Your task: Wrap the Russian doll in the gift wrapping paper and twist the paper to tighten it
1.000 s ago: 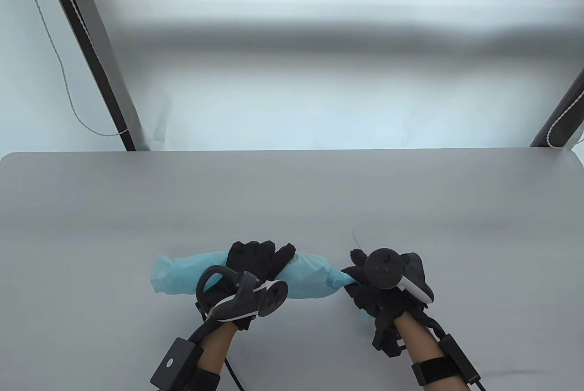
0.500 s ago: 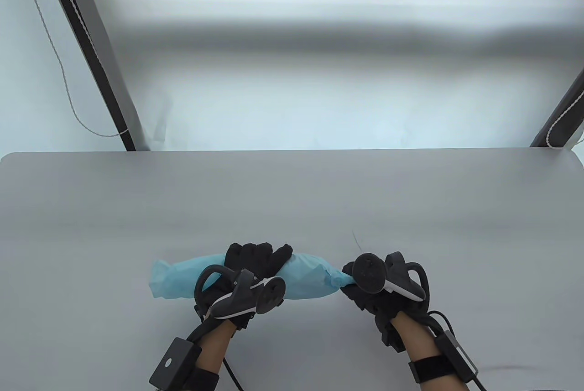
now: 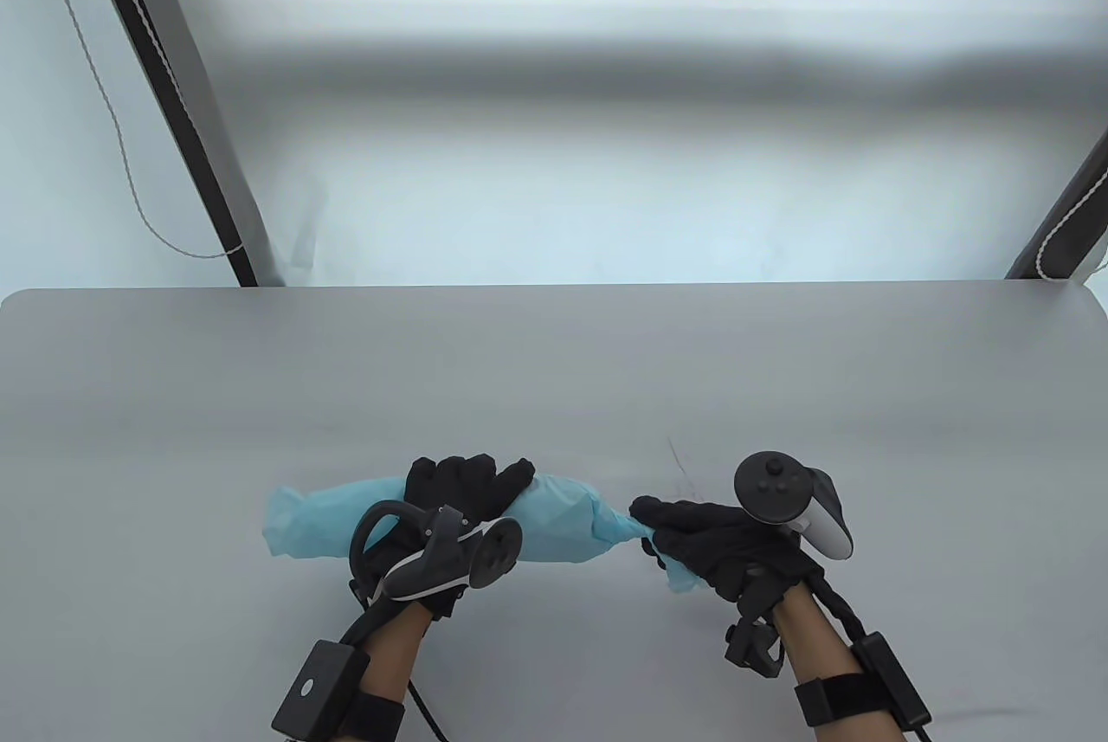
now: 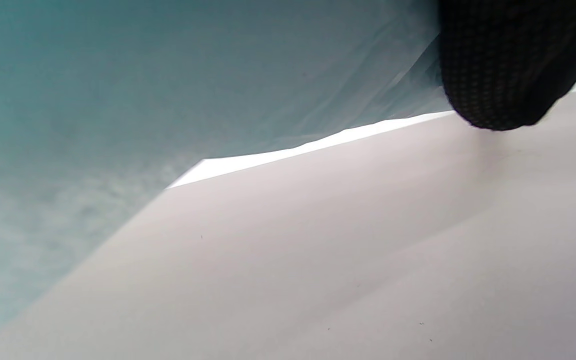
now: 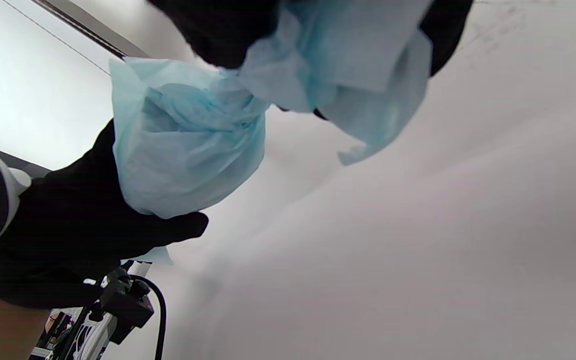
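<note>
- Grey table (image 3: pixel 554 378) fills the lower half of the table view, with a pale wall behind it and dark slanted poles at the far left and right corners
- Light blue wrapping paper (image 3: pixel 563 521) lies as a long bundle near the front edge of the table, lengthwise from left to right; the doll itself is hidden inside
- Left hand (image 3: pixel 459 508) is curled over the middle of the bundle, fingers wrapped across its top (the thumb sits underneath, seen from the right wrist view)
- Right hand (image 3: pixel 718 547) pinches the narrowed, twisted neck of paper at the bundle's right end, a loose tail of paper hanging below its fingers
- At the bundle's left end, the paper stands open and crumpled, untwisted
</note>
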A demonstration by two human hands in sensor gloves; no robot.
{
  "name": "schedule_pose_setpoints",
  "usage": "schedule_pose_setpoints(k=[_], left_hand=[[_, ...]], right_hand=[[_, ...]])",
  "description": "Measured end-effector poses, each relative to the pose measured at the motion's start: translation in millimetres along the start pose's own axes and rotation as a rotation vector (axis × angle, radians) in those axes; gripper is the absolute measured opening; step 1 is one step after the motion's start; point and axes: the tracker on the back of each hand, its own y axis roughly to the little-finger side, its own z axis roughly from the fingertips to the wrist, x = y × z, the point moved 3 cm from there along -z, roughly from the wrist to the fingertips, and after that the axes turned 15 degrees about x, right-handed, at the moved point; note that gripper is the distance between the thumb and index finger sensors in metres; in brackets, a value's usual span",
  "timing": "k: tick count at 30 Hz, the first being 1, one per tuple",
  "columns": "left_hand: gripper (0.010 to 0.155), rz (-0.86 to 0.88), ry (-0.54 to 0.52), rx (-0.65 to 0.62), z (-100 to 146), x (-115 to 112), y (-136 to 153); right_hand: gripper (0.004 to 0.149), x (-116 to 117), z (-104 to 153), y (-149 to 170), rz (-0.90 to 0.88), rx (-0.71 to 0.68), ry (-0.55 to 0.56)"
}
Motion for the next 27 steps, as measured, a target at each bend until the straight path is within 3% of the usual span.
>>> schedule_pose_setpoints(k=[6, 11, 14, 18, 21, 24, 27], left_hand=[[0.110, -0.013, -0.062, -0.036, 3, 4, -3], [0.110, -0.085, -0.069, -0.067, 4, 5, -16], [0.110, -0.099, -0.079, -0.071, 4, 9, -21], [0.109, -0.069, -0.058, -0.067, 4, 9, -22], [0.109, -0.041, -0.032, -0.065, 3, 6, -21], [0.109, -0.034, -0.024, -0.076, 3, 5, -21], [0.109, 0.003, -0.010, -0.081, 3, 4, -21]], right_hand=[[0.064, 12, -7, -1, 0.190, 0.148, 0.002], [0.072, 19, -16, 1, 0.431, 0.291, 0.084], [0.067, 20, -19, 4, 0.475, 0.352, 0.096], [0.044, 22, -16, 1, 0.565, 0.331, 0.183], [0.036, 24, -10, -5, 0.637, 0.289, 0.286], [0.034, 22, -5, -8, 0.583, 0.206, 0.334], [0.042, 17, -2, -8, 0.446, 0.157, 0.365]])
